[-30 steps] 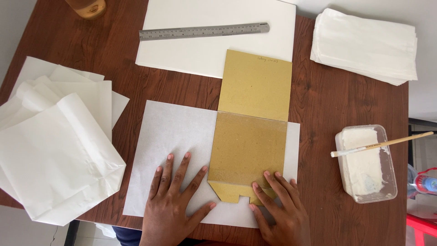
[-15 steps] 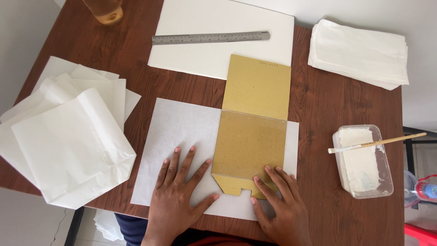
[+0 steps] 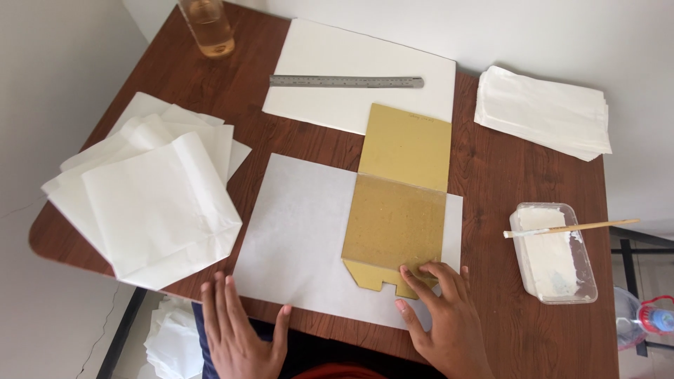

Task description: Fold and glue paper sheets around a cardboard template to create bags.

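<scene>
On the brown wooden table, centre front: one white paper sheet, lying flat, its right part folded over a gold-brown card template, so the lower half of the card shows dimly through the thin paper while the upper half projects bare beyond the sheet's far edge. Right hand: fingers spread flat, fingertips pressing the notched near end of the card; nothing clasped. Left hand: open, palm down, at the near left corner of the sheet, fingertips at or just touching its edge; contact cannot be told for certain, and it grasps nothing. Left of the sheet: loose pile of white paper bags, apparently finished pieces. Far right: neat stack of flat white sheets, apparently unused stock. Far centre: larger white board bearing a steel ruler. Right: clear plastic tub of white paste, thin brush laid across its rim. Far left: glass of amber liquid, partly cut off. Status, as judged: one side fold made around the card; left part of the sheet still unfolded, no paste visible on it, bottom not yet formed.
</scene>
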